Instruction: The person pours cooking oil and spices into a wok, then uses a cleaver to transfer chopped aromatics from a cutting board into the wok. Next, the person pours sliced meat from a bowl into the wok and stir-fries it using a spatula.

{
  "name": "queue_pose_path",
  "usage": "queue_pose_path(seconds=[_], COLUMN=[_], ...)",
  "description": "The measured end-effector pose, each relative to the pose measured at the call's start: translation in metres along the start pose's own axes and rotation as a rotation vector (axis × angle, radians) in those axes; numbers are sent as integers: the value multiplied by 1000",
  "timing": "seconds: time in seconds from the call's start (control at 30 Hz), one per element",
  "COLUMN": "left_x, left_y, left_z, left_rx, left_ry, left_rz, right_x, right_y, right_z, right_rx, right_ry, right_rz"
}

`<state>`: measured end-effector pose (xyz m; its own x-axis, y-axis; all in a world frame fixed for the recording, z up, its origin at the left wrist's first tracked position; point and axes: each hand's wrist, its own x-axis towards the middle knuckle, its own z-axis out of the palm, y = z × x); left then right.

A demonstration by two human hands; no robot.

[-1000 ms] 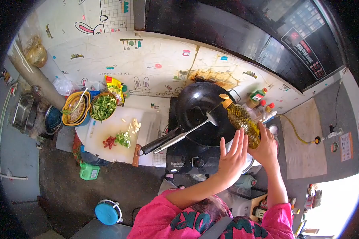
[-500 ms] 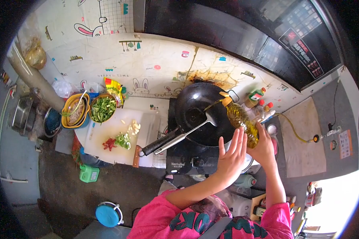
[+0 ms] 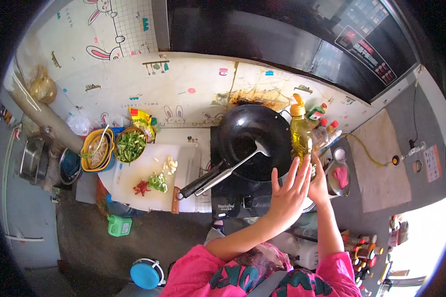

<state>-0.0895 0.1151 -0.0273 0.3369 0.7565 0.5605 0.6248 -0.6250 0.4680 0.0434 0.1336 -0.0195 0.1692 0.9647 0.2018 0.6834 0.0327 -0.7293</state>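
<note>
My right hand (image 3: 320, 187) is wrapped round a cooking oil bottle (image 3: 301, 131) with a yellow cap, which stands nearly upright at the right of the wok. Against the near side of the bottle lies my left hand (image 3: 288, 200), its fingers stretched out; it partly hides the bottle's lower end. The black wok (image 3: 243, 121) sits on the gas stove (image 3: 233, 200). A metal spatula (image 3: 233, 168) rests in the wok, its handle lying along the wok's handle (image 3: 203, 180).
Left of the stove, a cutting board (image 3: 126, 185) bears chopped red pieces (image 3: 142, 187), chopped greens (image 3: 158, 182), pale pieces (image 3: 171, 164) and a cleaver (image 3: 186, 166). Beyond it stand a bowl of cut greens (image 3: 130, 145) and a yellow basket (image 3: 97, 148). A range hood (image 3: 262, 44) overhangs the stove.
The oil bottle has gone from tilted over the wok to nearly upright, and the oil stream from its spout has stopped. Both hands stay at the bottle. The view has shifted slightly.
</note>
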Motion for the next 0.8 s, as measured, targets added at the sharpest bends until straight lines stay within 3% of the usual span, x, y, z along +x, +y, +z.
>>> queue_pose_path(seconds=[0.17,0.2,0.4,0.67,0.8], left_x=[-4,-6,-16,0,24], left_y=[10,13,40,83,98], left_z=[-3,-3,0,21,52], left_rx=[-11,-7,-173,-527,-773], left_ry=[-42,-44,-31,80,-38], left_rz=[84,93,183,150,91], right_x=[-12,-17,-49,-123,-149], right_y=[36,62,93,124,122], right_z=[4,7,10,-55,-87], right_rx=[48,-174,405,1224,1440], right_ry=[-50,-52,-175,-323,-381], right_rz=[77,-89,102,325,347])
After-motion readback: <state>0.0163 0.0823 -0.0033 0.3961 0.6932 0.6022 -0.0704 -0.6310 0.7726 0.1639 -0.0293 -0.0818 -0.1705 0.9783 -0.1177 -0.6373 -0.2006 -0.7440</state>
